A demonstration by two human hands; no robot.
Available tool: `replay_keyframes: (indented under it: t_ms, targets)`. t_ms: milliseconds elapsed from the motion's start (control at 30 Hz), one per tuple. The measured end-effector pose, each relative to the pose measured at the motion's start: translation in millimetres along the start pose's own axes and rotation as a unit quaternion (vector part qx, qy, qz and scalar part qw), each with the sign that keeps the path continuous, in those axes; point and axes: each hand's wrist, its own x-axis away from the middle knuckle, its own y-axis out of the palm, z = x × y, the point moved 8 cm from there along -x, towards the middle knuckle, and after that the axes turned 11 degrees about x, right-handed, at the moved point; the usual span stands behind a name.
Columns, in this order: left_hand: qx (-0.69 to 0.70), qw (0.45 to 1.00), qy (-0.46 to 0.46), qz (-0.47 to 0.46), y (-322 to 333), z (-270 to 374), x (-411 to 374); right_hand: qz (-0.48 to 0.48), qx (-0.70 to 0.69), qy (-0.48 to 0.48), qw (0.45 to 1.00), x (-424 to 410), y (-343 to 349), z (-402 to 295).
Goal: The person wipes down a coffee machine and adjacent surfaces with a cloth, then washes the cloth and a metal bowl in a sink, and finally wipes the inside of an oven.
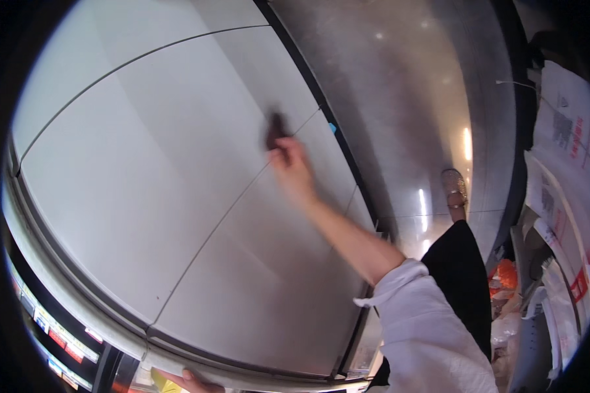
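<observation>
My right hand (290,159) reaches from the lower right over large pale flat panels (191,123) with thin dark seams. Its fingers are closed around a small dark object (276,128), too blurred by motion to name. At the bottom edge my left hand (196,382) shows only partly, its fingers beside a yellow item (166,382) just below the rim of the panels. Whether it grips that item cannot be made out.
Shelf fronts with price labels (64,339) curve along the lower left. A grey shiny floor (403,98) lies beyond the dark edge; a foot in a glittery shoe (455,184) stands there. Printed white bags (563,123) and an orange plastic bag (505,275) are at right.
</observation>
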Motion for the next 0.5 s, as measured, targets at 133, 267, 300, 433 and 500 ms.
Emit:
replay_keyframes:
  t_ms: [133,267,300,433,500]
  targets:
    - [0.011,1.000,0.023,-0.017,22.8,17.1,1.9,-0.181,-0.145,-0.306,0.923,141.4,15.6,-187.0]
    - [-0.034,0.996,0.057,-0.062,22.4,22.3,-7.8,-0.268,-0.423,0.186,0.845,141.0,39.1,-11.2]
    - [-0.040,0.997,0.050,-0.052,18.1,17.5,-4.9,-0.171,-0.461,0.226,0.841,120.9,25.9,52.9]
    - [-0.045,0.993,0.078,-0.072,10.0,15.9,-4.0,0.095,0.285,0.132,0.945,89.6,-90.9,143.6]
    - [-0.033,0.993,0.096,-0.062,9.3,15.7,-5.4,0.166,0.407,-0.041,0.897,112.3,-72.1,85.8]
